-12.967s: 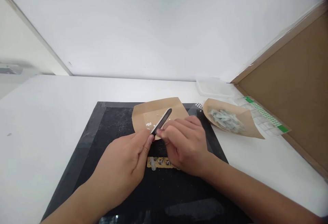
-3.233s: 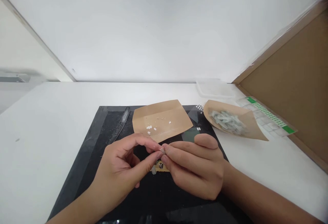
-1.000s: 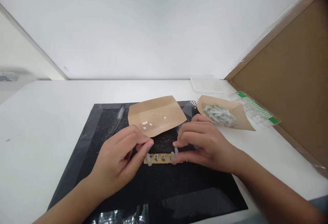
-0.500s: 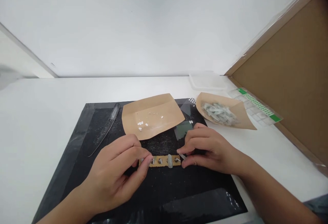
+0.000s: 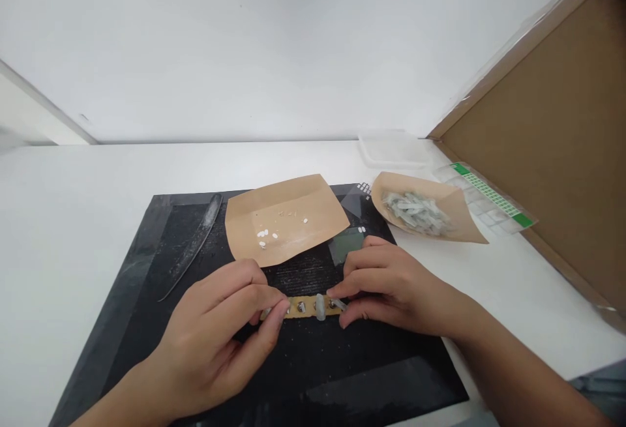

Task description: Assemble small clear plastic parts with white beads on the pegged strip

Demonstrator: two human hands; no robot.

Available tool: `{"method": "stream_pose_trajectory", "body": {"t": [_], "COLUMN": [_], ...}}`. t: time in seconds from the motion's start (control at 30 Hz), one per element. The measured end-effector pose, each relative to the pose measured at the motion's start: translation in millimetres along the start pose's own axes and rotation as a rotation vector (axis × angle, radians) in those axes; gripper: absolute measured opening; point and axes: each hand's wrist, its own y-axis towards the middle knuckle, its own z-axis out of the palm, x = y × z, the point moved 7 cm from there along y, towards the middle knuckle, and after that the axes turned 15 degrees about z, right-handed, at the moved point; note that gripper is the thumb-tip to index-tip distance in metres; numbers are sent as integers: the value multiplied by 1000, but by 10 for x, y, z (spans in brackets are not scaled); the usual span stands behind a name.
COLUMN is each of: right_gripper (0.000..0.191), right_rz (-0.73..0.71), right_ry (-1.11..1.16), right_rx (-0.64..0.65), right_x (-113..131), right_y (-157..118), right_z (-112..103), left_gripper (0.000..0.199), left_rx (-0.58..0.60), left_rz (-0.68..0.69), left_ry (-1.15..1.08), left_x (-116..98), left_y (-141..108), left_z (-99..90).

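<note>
A narrow yellow strip (image 5: 308,308) with small metal studs lies across the black mat (image 5: 337,355). One translucent false nail tip (image 5: 320,307) sits upright on a stud near its right part. My right hand (image 5: 386,283) pinches another translucent nail tip (image 5: 338,304) between thumb and fingers, tilted over the stud at the strip's right end. My left hand (image 5: 225,329) is closed in a pinch at the strip's left part, its fingertips covering a stud. What those fingertips grip is hidden. A pale piece shows partly below the left fingers.
A brown paper tray (image 5: 327,208) with several small white ovals stands behind the strip. Another paper tray (image 5: 464,215) at right holds a heap of nail tips (image 5: 415,210). A dark curved blade-like strip (image 5: 195,248), a clear green-marked case (image 5: 493,199) and a cardboard wall (image 5: 548,133) are around.
My right hand has moved left, bringing its nail tip over the strip's right-end stud. The left hand keeps its pinch at the strip. The whole view has shifted slightly.
</note>
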Motion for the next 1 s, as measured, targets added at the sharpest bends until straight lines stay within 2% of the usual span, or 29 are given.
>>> {"method": "stream_pose_trajectory", "body": {"t": [0.53, 0.83, 1.0], "right_gripper": [28, 25, 21], "right_rz": [16, 38, 59], "right_ry": [22, 16, 3], "right_rx": [21, 70, 74], "right_x": [-23, -67, -49], "right_y": [32, 31, 17], "right_z": [4, 65, 67], "left_gripper": [18, 18, 17], "left_rx": [5, 45, 80], "left_rz": [6, -7, 68], "left_ry": [-1, -10, 64], "left_x": [-39, -41, -105], "left_y": [-1, -1, 23], "left_z": [-8, 42, 119]}}
